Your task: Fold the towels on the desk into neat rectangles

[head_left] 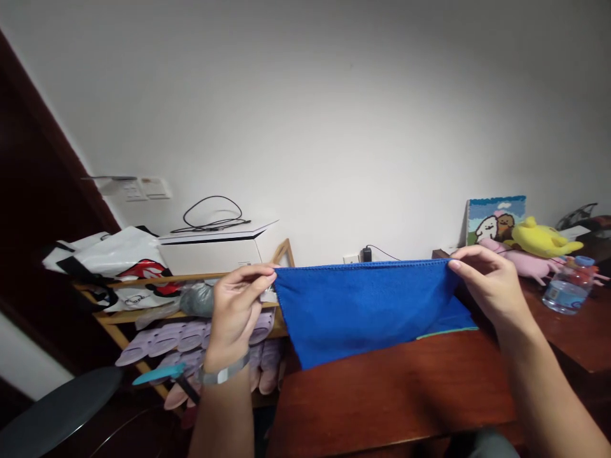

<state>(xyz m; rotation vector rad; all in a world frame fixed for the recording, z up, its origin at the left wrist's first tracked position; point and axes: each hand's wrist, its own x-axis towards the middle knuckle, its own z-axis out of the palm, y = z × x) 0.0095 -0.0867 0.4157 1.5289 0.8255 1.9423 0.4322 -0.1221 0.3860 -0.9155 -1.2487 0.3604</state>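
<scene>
A blue cloth [367, 308] with a stitched hem is stretched between my hands, its top edge nearly level above the wooden table [391, 394]. My left hand [241, 302] pinches its upper left corner between thumb and fingertips. At the upper right corner, my right hand [491, 283] pinches the cloth the same way. The cloth hangs down to the tabletop. Behind its right side lies more blue fabric with a green edge [446, 333], partly hidden; whether it belongs to the same cloth I cannot tell.
Left stands a wooden rack with purple slippers [167, 340], a white box [212, 251] topped by a black cable [210, 226], and white bags [128, 254]. A round dark stool [62, 407] is lower left. Right are a water bottle [568, 289], a yellow plush toy [541, 240] and a picture [496, 219].
</scene>
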